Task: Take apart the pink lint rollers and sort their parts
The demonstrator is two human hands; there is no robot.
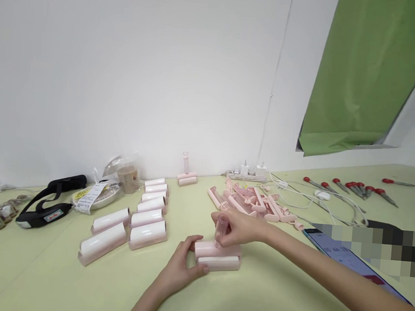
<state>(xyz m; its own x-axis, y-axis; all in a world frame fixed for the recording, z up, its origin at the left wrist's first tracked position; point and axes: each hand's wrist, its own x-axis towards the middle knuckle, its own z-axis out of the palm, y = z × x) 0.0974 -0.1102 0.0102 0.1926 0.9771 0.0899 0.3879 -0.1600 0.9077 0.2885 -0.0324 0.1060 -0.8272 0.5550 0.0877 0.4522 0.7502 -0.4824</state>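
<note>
A pink lint roller [218, 250] with a white roll along its near side rests on the green table in front of me. My left hand [183, 264] grips its left end, thumb on the near side and fingers behind. The short translucent pink handle [221, 228] stands up from the roller's middle, and my right hand [235, 228] is closed around it. Just beyond lies a heap of loose pink handle parts [250, 199]. To the left, several white rolls in pink covers [147, 234] are lined up. One assembled lint roller [186, 173] stands near the wall.
A phone [350, 265] lies at the right, with white cables [308, 192] and a power strip [245, 175] behind. Red-handled tools [359, 187] sit at the far right. Left are a black strap [50, 205], a bagged food container [100, 196] and a cup [128, 178].
</note>
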